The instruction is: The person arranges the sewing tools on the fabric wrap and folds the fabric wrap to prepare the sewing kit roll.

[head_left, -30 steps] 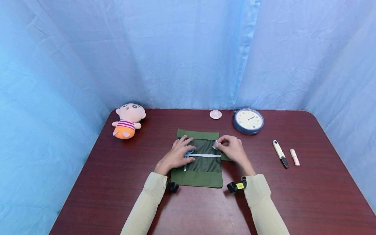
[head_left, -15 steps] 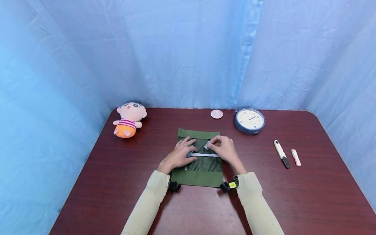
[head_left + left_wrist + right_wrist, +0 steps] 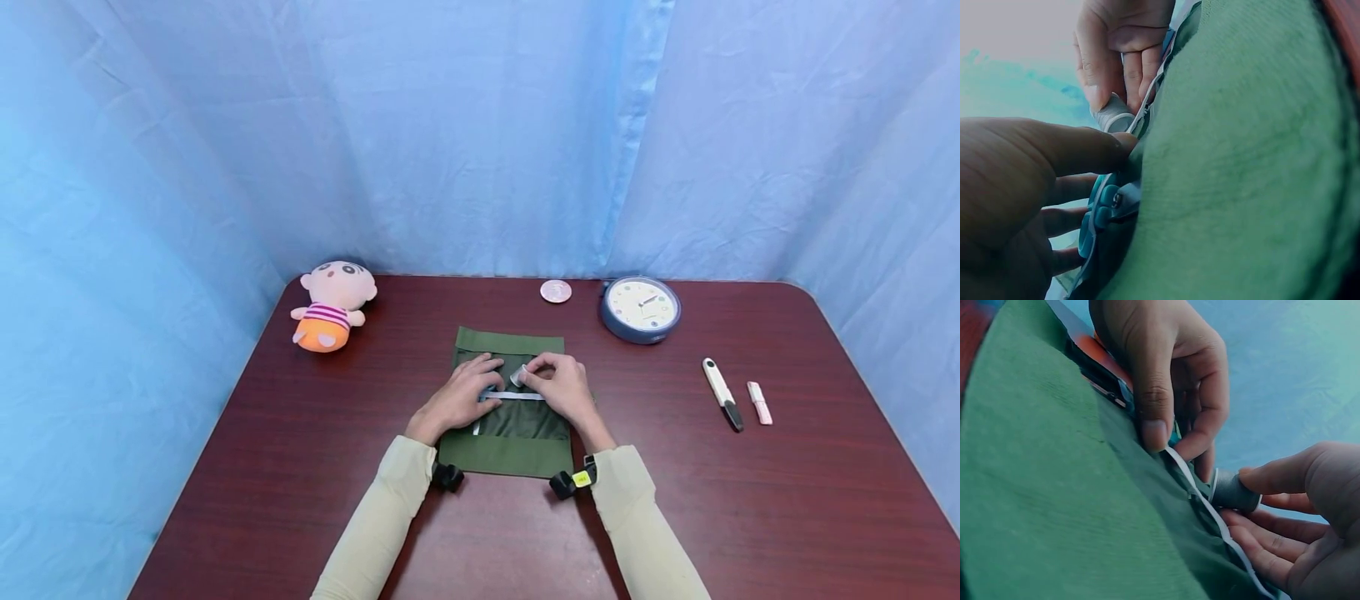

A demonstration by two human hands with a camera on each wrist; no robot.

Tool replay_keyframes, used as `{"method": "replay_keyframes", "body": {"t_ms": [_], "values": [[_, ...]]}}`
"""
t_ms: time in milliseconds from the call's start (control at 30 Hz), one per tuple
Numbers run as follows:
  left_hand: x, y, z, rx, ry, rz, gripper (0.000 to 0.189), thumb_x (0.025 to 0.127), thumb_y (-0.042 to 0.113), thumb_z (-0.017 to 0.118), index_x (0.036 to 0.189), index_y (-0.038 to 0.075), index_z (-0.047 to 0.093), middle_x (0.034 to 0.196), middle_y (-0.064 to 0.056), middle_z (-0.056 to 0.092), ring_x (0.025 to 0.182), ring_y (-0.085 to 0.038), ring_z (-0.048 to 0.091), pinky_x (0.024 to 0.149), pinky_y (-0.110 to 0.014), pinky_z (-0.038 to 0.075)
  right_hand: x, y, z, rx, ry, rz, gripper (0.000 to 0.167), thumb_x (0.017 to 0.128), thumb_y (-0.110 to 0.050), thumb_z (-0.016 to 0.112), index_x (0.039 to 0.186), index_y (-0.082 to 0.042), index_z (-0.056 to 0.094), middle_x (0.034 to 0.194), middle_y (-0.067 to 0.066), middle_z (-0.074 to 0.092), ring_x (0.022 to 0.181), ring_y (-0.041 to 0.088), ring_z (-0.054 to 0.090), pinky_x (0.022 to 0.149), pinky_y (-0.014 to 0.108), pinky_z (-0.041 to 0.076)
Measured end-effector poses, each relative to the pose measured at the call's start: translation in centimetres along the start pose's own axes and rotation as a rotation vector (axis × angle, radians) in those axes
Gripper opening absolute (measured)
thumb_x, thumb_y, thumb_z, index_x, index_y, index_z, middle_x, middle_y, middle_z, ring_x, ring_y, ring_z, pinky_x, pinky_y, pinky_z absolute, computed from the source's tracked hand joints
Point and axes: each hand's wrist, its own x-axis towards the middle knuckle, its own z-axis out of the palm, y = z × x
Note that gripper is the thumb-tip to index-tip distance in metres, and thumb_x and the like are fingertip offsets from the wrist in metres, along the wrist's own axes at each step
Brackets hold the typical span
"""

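A green cloth pouch lies unfolded on the table, with a white elastic band across its darker middle. My right hand pinches a spool of grey thread between thumb and fingers, just above the band. My left hand rests on the pouch's left part, fingers spread, with the thumb on the near side of the band. Teal-handled scissors sit under that hand at the band; their blades are mostly hidden.
A plush toy lies at the back left. At the back are a pink disc and a round clock. A white-and-black handled tool and a small pink-and-white stick-shaped item lie to the right.
My right hand has moved left across the pouch with the spool of thread, closer to my left hand. The left hand stays on the pouch, its fingers slightly more bent.
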Motion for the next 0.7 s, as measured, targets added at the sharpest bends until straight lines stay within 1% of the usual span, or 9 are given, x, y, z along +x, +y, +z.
{"method": "replay_keyframes", "body": {"t_ms": [167, 333, 433, 533, 700], "values": [[-0.08, -0.37, 0.12, -0.016, 0.02, 0.026, 0.011, 0.093, 0.014, 0.07, 0.102, 0.008, 0.071, 0.147, -0.018, 0.055, 0.146, -0.038, 0.041, 0.12, -0.056, 0.033, -0.11, 0.16, 0.38, -0.007, 0.027, -0.006, 0.01, 0.083, -0.021, 0.082, 0.085, -0.013, 0.076, 0.092, 0.008, 0.078, 0.083, 0.019, 0.076, 0.07, 0.026, 0.054], [-0.16, -0.54, 0.2, -0.025, 0.032, 0.028, 0.01, 0.094, 0.015, 0.069, 0.102, 0.008, 0.071, 0.147, -0.017, 0.056, 0.147, -0.037, 0.041, 0.121, -0.054, 0.033, -0.23, 0.17, 0.46, -0.008, 0.032, -0.014, 0.012, 0.08, -0.022, 0.084, 0.083, -0.013, 0.078, 0.091, 0.008, 0.079, 0.083, 0.018, 0.076, 0.072, 0.027, 0.055], [-0.23, -0.51, 0.18, -0.033, 0.038, 0.024, 0.01, 0.094, 0.014, 0.069, 0.102, 0.008, 0.071, 0.146, -0.017, 0.056, 0.147, -0.036, 0.042, 0.122, -0.053, 0.032, -0.22, 0.26, 0.46, -0.005, 0.02, -0.039, 0.011, 0.079, -0.021, 0.085, 0.082, -0.013, 0.079, 0.095, 0.007, 0.079, 0.084, 0.018, 0.075, 0.074, 0.026, 0.057], [-0.25, -0.54, 0.21, -0.037, 0.041, 0.024, 0.01, 0.094, 0.014, 0.069, 0.102, 0.009, 0.071, 0.146, -0.017, 0.056, 0.147, -0.036, 0.041, 0.122, -0.053, 0.031, -0.21, 0.39, 0.46, 0.013, -0.01, -0.08, 0.009, 0.079, -0.019, 0.086, 0.081, -0.013, 0.08, 0.099, 0.008, 0.079, 0.085, 0.018, 0.075, 0.073, 0.022, 0.058], [-0.23, -0.6, 0.31, -0.038, 0.046, 0.031, 0.009, 0.095, 0.014, 0.068, 0.102, 0.01, 0.071, 0.146, -0.017, 0.056, 0.147, -0.036, 0.041, 0.123, -0.052, 0.031, -0.31, 0.44, 0.45, 0.033, -0.059, -0.143, 0.007, 0.077, -0.016, 0.087, 0.078, -0.014, 0.081, 0.096, 0.007, 0.079, 0.084, 0.014, 0.073, 0.07, 0.018, 0.055]]}}
